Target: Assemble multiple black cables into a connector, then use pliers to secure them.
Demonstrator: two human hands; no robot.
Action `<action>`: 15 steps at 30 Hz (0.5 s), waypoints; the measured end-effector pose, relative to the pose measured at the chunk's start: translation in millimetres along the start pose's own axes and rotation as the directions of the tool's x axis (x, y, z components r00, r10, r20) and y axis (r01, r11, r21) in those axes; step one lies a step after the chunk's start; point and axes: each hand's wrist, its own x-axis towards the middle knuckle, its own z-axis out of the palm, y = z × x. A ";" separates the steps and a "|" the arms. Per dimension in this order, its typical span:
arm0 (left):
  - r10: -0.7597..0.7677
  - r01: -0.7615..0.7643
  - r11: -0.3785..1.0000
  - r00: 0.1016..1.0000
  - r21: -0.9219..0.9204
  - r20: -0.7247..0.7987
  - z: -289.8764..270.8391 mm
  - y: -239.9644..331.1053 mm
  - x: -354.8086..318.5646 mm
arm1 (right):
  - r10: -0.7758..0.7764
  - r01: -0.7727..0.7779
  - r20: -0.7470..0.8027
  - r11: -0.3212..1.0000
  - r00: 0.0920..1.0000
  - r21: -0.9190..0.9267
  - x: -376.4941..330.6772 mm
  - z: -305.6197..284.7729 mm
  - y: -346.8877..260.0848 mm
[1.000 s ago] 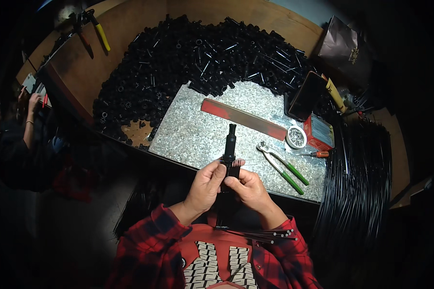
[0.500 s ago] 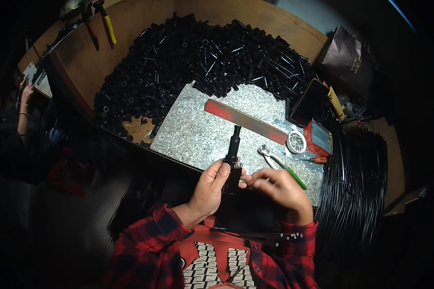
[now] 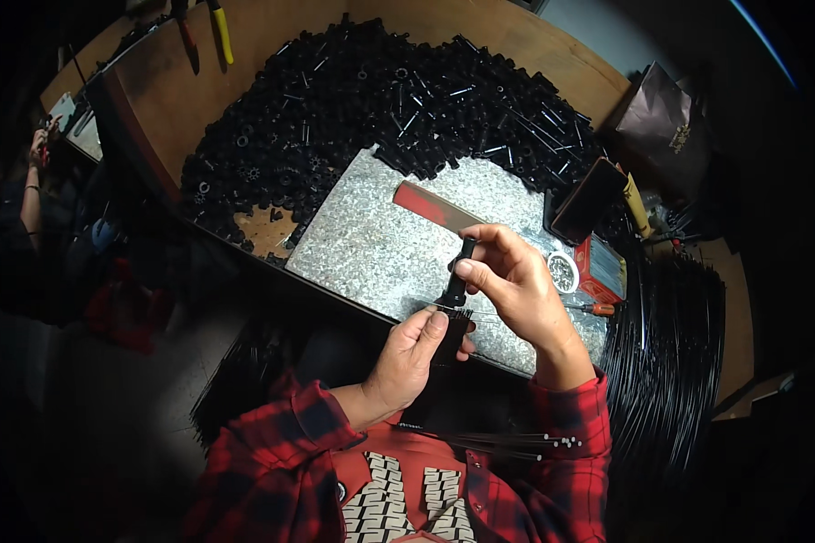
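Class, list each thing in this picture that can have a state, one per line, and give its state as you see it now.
Left hand: closed around the lower end of the black rod part.
Right hand: fingers pinching the upper end of the part.
Black rod part: held upright over the speckled metal plate.
Black tubes: heaped loose on the bench.
Phone: screen dark, propped at a tilt.

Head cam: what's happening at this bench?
A person in a red plaid shirt holds a slim black part upright with both hands: the left hand grips its lower end, the right hand pinches the top. They work over a grey speckled slab on a wooden bench, with a big heap of black parts behind it. Another person's arm shows at far left.
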 end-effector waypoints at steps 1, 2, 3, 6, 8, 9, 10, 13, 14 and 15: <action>0.008 -0.008 1.000 1.000 0.027 0.002 -0.8 0.0 -0.5 | 0.002 -0.002 0.005 1.000 1.000 -0.001 -0.5 1.7 0.0; 0.009 -0.009 1.000 1.000 0.022 -0.001 -1.8 -1.1 -0.3 | -0.013 0.013 0.005 0.996 1.000 -0.090 -1.6 2.6 -1.3; 0.021 -0.022 0.999 1.000 0.024 0.019 -3.4 -3.2 0.2 | -0.028 0.028 0.005 0.983 1.000 -0.179 -2.1 3.2 -2.1; 0.037 -0.037 0.999 0.999 0.019 0.026 -3.1 -3.4 0.0 | -0.082 0.085 0.030 0.984 0.996 -0.156 -1.7 3.0 -1.4; 0.039 -0.039 0.999 0.999 0.013 0.016 -1.8 -2.3 0.2 | -0.080 0.083 0.032 0.988 0.996 -0.126 -1.9 4.0 -0.5; 0.025 -0.025 1.000 1.000 0.007 0.000 -1.1 -1.3 0.4 | -0.078 0.081 0.032 0.992 0.996 -0.096 -1.9 4.4 -0.1; 0.011 -0.011 1.000 1.000 0.002 -0.016 -0.7 -0.4 0.5 | -0.078 0.081 0.032 0.992 0.996 -0.097 -1.9 4.8 -0.8; 0.012 -0.012 1.000 1.000 0.008 -0.018 -1.5 0.8 0.6 | -0.052 0.054 0.016 0.990 0.999 -0.127 -2.7 6.7 -3.0; 0.012 -0.012 1.000 1.000 0.009 -0.016 -1.6 0.6 1.0 | -0.027 0.027 0.002 0.993 1.000 -0.117 -3.1 7.6 -3.6; 0.022 -0.022 1.000 0.999 -0.003 -0.023 -2.1 -0.3 1.5 | -0.001 0.000 -0.012 0.994 1.000 -0.106 -3.6 8.3 -4.1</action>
